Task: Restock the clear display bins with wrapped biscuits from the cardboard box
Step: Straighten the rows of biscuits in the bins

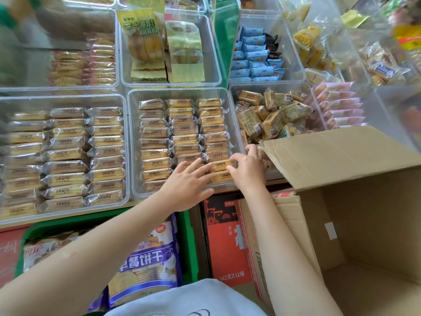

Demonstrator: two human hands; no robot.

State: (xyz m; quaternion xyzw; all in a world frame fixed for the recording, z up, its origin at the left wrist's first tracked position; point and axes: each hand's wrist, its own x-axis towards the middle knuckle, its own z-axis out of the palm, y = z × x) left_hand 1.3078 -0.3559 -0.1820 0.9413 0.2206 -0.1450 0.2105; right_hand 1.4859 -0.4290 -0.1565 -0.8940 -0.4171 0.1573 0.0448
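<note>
- Three neat columns of wrapped biscuits (157, 130) fill the middle clear bin (133, 142), each pack a flat oblong in glossy see-through film with crimped ends, its long axis running left to right across the bin.
- At the bin's near right corner, the right hand (247, 171) pinches one biscuit pack (219, 166) between thumb and curled fingertips, the pack lying level with the same left-right axis as its neighbours.
- Left hand (186, 179) lies flat, fingers straight and slightly spread, pressing on the packs at the near end of the middle column, just beside the pinched pack.
- Rigid transparent plastic with rounded corners forms the bin; a matching left bin (126, 156) beside it holds more of the same packs in rows.
- Open cardboard box (355, 224), plain brown and corrugated, stands at the right, its raised flap (330, 153) touching the right hand's far side and covering the near edge of a bin of loosely heaped small packs (268, 115).
- Below the shelf edge sit a purple biscuit bag (148, 263) in a green crate (186, 242) and a red printed carton (224, 242).
</note>
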